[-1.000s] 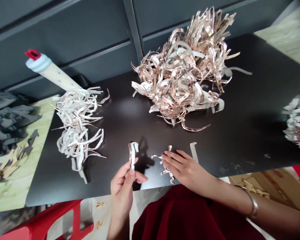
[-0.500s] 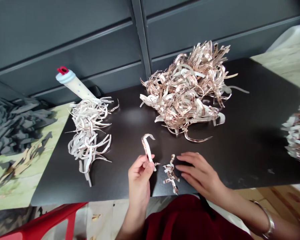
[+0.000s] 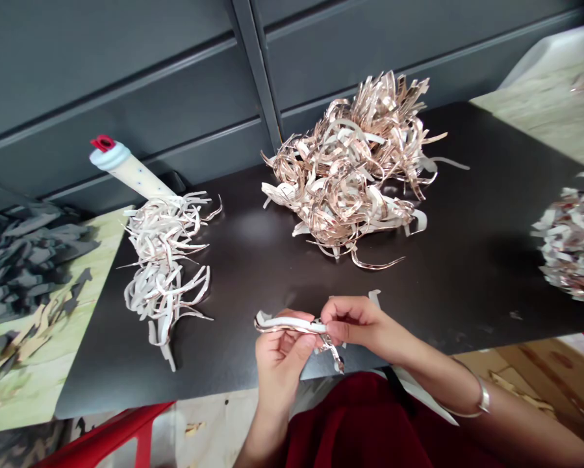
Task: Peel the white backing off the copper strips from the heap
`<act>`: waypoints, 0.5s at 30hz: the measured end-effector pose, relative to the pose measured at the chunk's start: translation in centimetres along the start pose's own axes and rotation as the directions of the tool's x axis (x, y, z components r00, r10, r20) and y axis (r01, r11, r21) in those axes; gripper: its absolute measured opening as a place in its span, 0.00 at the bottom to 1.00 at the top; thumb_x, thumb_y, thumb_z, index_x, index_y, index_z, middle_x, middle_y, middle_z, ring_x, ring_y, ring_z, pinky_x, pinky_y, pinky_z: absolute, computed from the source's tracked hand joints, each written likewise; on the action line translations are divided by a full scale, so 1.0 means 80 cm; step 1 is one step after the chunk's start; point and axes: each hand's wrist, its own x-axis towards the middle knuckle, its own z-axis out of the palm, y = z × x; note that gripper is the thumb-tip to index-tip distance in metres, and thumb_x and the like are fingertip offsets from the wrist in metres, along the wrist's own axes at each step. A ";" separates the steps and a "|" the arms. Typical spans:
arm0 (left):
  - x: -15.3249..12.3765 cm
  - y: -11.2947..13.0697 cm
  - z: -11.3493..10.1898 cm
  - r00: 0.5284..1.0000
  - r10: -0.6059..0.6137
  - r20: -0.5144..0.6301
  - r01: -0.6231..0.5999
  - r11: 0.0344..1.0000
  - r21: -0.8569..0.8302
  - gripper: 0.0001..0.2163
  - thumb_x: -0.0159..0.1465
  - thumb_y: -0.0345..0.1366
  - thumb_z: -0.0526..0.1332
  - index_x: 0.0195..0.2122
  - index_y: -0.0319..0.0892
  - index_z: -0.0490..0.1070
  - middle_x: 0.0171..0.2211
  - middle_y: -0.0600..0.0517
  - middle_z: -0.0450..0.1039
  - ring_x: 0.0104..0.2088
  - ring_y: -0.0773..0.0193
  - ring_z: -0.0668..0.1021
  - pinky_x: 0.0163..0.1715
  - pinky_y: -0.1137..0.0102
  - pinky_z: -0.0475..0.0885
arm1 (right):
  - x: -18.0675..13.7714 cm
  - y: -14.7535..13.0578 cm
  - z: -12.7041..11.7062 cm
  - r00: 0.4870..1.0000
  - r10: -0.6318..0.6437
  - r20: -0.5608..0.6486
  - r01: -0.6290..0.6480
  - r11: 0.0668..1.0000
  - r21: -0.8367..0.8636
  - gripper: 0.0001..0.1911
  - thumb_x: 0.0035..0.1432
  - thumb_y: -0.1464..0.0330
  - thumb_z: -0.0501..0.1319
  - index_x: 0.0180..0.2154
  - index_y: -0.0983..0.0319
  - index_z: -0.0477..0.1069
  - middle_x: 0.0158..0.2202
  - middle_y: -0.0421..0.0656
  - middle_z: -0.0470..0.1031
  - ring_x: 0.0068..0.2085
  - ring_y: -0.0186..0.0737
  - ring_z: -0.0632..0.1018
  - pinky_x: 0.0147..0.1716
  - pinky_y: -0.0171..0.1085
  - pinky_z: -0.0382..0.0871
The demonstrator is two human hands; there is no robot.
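A curved strip [image 3: 288, 323], white on one side and shiny rose-gold on the other, lies level across my fingers near the table's front edge. My left hand [image 3: 278, 364] is closed around its middle, thumb in front. At the strip's right end, the thumb and fingertips of my right hand [image 3: 357, 323] pinch it. Small curled scraps [image 3: 334, 356] of the same material lie below my fingers, partly hidden by them. Behind my right hand the tip of a pale piece [image 3: 374, 298] shows.
A large heap of rose-gold strips [image 3: 345, 188] sits at the back of the black table [image 3: 243, 260]. White strips [image 3: 167, 260] lie to the left, by a bottle with a red-topped lid [image 3: 136, 175]. Another scrap heap [image 3: 571, 247] is at right, dark grey pieces [image 3: 23, 260] at far left.
My right hand has moved left from beside the scraps and now grips the strip's end. My left hand has turned the strip from upright to level. The view has shifted slightly.
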 end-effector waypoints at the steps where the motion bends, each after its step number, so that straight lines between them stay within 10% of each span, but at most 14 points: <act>1: 0.000 0.000 -0.002 0.999 0.038 0.005 -0.038 0.999 0.010 0.09 0.56 0.38 0.67 0.36 0.40 0.74 0.29 0.50 0.74 0.24 0.70 0.74 0.25 0.75 0.71 | 0.000 -0.002 -0.003 1.000 0.004 0.026 -0.004 1.000 -0.006 0.17 0.57 0.57 0.61 0.28 0.65 0.67 0.22 0.38 0.68 0.24 0.29 0.68 0.24 0.30 0.61; 8: 0.002 0.013 0.000 0.946 0.292 0.141 -0.308 0.945 0.111 0.06 0.58 0.28 0.63 0.34 0.43 0.65 0.25 0.55 0.67 0.23 0.71 0.70 0.23 0.77 0.67 | 0.001 -0.020 -0.007 0.979 -0.205 0.017 0.198 0.914 -0.354 0.09 0.59 0.67 0.60 0.28 0.65 0.71 0.27 0.39 0.69 0.27 0.30 0.69 0.27 0.31 0.63; 15: -0.004 0.022 0.004 0.930 0.315 0.191 -0.347 0.923 0.168 0.07 0.60 0.27 0.60 0.34 0.44 0.62 0.26 0.56 0.68 0.26 0.70 0.70 0.25 0.77 0.66 | -0.024 -0.034 0.019 0.828 -0.544 -0.138 0.375 0.718 -0.586 0.13 0.56 0.80 0.59 0.40 0.58 0.69 0.42 0.43 0.65 0.41 0.34 0.72 0.38 0.33 0.70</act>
